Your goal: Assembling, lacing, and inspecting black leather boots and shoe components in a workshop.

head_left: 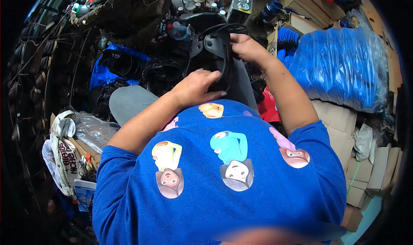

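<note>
Black leather makes up the shoe that sits above the person's lap, between the two hands, its eyelets facing up and its opening toward the body. At the near end, the left hand holds the shoe, its grip spread around the rim with the thumb reaching over the opening. On the far right side, the right hand has bent fingers against the shoe's edge; how firmly its grip is closed, and on which part, cannot be told. A grey trouser leg shows to the left, below a blue plastic bag. Beyond the shoe stand several bottles and a metal tin. To the right lies a large blue bundle in clear plastic, near cardboard boxes, while a red cloth shows beneath the right forearm.
</note>
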`<state>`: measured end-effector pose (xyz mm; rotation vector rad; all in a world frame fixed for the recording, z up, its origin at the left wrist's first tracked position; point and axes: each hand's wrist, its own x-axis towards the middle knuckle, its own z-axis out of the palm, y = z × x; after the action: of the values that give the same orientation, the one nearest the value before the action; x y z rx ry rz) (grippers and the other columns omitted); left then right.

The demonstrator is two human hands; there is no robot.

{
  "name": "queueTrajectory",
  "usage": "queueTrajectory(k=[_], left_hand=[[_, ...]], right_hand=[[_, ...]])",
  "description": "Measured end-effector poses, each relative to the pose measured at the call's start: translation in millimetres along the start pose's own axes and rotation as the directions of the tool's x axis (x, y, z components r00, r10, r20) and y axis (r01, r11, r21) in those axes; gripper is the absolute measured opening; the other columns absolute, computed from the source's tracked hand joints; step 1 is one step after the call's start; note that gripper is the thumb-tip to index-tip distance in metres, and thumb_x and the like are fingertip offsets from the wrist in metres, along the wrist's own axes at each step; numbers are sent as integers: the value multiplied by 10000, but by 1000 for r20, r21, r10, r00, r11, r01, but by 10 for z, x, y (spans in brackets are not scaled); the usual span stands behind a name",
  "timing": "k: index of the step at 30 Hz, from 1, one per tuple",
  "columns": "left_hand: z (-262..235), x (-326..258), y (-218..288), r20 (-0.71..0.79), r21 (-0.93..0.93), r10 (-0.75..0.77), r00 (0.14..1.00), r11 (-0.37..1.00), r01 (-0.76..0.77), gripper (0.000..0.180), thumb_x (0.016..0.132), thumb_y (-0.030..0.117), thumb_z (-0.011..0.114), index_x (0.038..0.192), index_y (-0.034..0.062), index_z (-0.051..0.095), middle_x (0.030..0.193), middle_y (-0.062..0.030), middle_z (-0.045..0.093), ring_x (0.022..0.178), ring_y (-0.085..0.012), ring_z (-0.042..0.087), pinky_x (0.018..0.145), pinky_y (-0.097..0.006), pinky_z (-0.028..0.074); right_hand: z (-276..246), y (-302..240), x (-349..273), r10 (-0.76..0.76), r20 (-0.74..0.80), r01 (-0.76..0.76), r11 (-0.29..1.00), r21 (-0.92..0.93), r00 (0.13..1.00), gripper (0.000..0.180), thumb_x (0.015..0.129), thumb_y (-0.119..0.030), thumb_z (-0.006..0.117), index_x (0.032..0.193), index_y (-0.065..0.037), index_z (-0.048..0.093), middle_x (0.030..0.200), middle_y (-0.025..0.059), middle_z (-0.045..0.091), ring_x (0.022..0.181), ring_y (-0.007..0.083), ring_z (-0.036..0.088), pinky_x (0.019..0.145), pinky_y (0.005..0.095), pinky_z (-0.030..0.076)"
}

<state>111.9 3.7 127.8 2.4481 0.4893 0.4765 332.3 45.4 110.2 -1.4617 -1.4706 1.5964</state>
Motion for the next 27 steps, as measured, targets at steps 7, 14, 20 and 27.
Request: queueTrajectory(k=[7,14,20,27], left_hand=[[33,-173,-132,70,-644,-427,902,671,368,321,801,279,639,965,13,565,680,-183,583,595,-276,567,589,-298,454],[-161,300,292,339,69,-311,888,950,306,379,803,331,572,815,-43,513,709,-242,584,727,-401,582,662,-460,452],[30,390,219,343,48,-259,903,965,259,309,753,277,576,854,-15,580,751,-236,607,744,-382,605,695,-454,475],[79,372,318,350,-10,-315,882,940,340,314,753,260,559,935,13,621,885,-208,629,864,-363,604,774,-433,472]], right_hand=[[81,162,-274,-79,38,-5,384,923,996,247,883,-205,541,1101,-90,545,717,-50,510,576,68,438,686,263,445],[-86,-370,-282,-168,-236,239,918,316,957,272,840,-255,611,1005,-39,598,923,26,611,824,107,550,762,249,430],[144,-531,-316,-454,-297,147,717,-682,840,404,656,-366,704,838,-11,642,862,159,584,824,317,557,740,375,438],[-359,-174,-347,-344,-427,87,852,-516,837,274,820,-265,619,867,-3,555,865,93,557,776,153,502,735,268,403]])
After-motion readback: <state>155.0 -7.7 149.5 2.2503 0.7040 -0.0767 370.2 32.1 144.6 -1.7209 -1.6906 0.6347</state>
